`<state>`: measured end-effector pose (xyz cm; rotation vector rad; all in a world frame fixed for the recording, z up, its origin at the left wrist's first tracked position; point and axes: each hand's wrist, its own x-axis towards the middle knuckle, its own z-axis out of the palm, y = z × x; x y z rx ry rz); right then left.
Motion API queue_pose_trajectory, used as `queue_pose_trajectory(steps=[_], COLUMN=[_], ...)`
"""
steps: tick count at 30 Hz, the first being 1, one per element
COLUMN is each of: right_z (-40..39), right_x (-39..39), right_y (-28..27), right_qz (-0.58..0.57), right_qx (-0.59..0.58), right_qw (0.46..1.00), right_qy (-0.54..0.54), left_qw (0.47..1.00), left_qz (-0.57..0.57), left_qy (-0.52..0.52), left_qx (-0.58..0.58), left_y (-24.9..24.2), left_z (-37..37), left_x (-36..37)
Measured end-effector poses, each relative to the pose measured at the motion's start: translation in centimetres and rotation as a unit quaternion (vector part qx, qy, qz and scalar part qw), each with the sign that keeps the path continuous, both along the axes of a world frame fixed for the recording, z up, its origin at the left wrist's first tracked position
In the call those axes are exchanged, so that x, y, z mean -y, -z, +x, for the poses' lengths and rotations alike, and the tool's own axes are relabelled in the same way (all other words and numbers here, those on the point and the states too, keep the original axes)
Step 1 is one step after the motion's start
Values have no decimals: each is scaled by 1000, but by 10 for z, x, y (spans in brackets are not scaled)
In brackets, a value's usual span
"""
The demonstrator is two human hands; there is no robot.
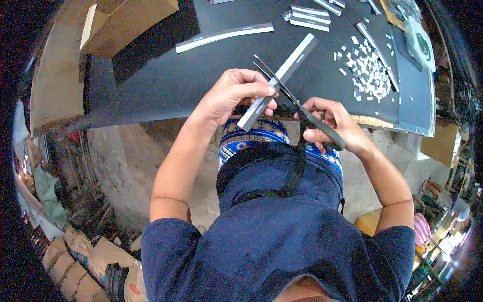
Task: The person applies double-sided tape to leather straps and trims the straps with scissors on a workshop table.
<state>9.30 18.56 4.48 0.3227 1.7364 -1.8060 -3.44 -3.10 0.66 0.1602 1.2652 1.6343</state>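
My left hand (240, 95) pinches a grey-and-white printed label strip (297, 58) near its middle, holding it slantwise above the table's front edge. In my right hand (334, 123) is a pair of black-handled scissors (322, 126), fingers wrapped through the handles. Its blades are parted and point up and left, crossing the strip right beside my left fingertips. On the black table top lies a longer label strip (226, 36), a little beyond my left hand. To the right is a heap of small cut white pieces (371, 73).
A cardboard box (128, 25) stands at the table's back left. More strips (309, 17) lie stacked at the back. A long strip (377, 55) borders the heap, and a clear plastic container (420, 43) sits at the right edge. Boxes (70, 272) crowd the floor at lower left.
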Motion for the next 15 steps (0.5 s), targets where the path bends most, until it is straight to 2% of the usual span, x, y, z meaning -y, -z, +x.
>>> queue_pose_trajectory(steps=[15], right_z=[0], right_x=[2], right_y=[-2], right_qz=[0], right_qx=[6], right_qw=[1000], right_qy=[4], left_qw=[1000], left_qz=[-2], left_qy=[4], left_qx=[-6], left_y=[1], left_z=[1], left_x=[-1])
